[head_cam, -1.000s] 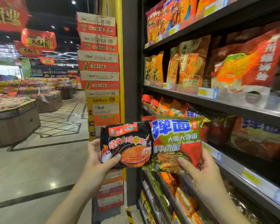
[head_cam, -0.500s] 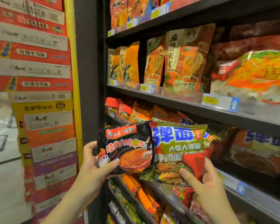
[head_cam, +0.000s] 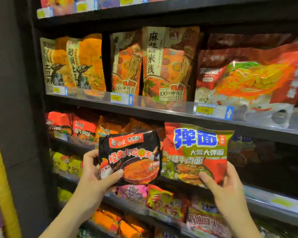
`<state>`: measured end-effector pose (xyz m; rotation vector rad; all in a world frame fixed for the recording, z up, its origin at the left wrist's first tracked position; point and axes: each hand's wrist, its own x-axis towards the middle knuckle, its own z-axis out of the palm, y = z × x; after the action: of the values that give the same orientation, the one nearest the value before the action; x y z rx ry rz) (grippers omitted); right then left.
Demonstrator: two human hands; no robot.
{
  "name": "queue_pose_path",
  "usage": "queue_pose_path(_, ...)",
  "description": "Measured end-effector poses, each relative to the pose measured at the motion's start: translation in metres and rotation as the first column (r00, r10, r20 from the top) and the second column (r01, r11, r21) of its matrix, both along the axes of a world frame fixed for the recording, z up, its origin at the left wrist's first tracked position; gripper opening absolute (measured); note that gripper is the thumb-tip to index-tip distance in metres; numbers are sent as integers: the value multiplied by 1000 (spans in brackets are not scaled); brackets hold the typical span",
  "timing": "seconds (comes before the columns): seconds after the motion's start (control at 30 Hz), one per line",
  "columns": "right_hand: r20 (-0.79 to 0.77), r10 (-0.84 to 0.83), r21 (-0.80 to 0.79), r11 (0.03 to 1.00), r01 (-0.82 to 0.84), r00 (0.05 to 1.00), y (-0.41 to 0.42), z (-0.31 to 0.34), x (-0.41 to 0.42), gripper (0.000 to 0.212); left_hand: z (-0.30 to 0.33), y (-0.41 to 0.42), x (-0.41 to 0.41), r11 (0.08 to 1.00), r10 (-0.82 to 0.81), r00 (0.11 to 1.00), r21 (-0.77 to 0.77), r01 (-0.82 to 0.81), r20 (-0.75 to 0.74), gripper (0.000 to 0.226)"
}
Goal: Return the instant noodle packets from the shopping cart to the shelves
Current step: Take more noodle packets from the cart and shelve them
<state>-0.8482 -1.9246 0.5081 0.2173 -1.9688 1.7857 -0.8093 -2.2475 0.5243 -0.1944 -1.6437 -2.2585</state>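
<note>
Shelving (head_cam: 162, 115) now fills the whole view, where a second ago the shop aisle and a stack of cartons took up the left half: the person has turned to face the noodle section squarely and come closer, so the search for each packet's slot has probably begun.

Both packets are held up in front of the second shelf from the top of the view, neither yet on a shelf, just as they were a second ago. The left hand (head_cam: 95, 176) grips the black packet (head_cam: 130, 157) at its lower left corner, thumb across the front and fingers curled behind. The right hand (head_cam: 225, 184) pinches the red-and-green packet (head_cam: 196, 152) at its lower right corner, thumb on the front. The black packet overlaps the other's left edge.

The black one reads 白家 and 大辣娇 on a red banner, then 经典火鸡面. The red-and-green one shows 弹面 in large blue characters, 大弹面 below, and 牛肉面 lower down. On the shelf above, tall beige and orange bags (head_cam: 169, 64) read 麻酱米线 and 100%中现金红包. A yellow price tag (head_cam: 205, 110) sits on that shelf's front edge, digits blurred.

Blue lettering like the 弹面 print shows on packs (head_cam: 241, 140) behind the right-hand packet, so its home may be that row.
</note>
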Motion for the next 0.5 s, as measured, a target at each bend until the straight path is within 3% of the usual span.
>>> queue_pose_path(0.07, 3, -42, 26, 999, 42, 999, 0, 1, -3, 51, -2, 1, -9, 1000, -20, 1000, 8, 20, -1, 74)
queue_pose_path(0.23, -42, -137, 94, 986, 140, 990, -2, 6, -16, 52, 5, 5, -27, 999, -50, 999, -5, 51, 15, 74)
queue_pose_path(0.4, -29, -138, 194, 971, 141, 990, -4, 13, -34, 51, 10, 6, -44, 997, -81, 997, -10, 81, 8, 115)
queue_pose_path(0.5, -18, -169, 242, 955, 169, 985, -4, 17, -43, 51, 8, 10, -49, 997, -79, 997, 5, 79, -4, 114)
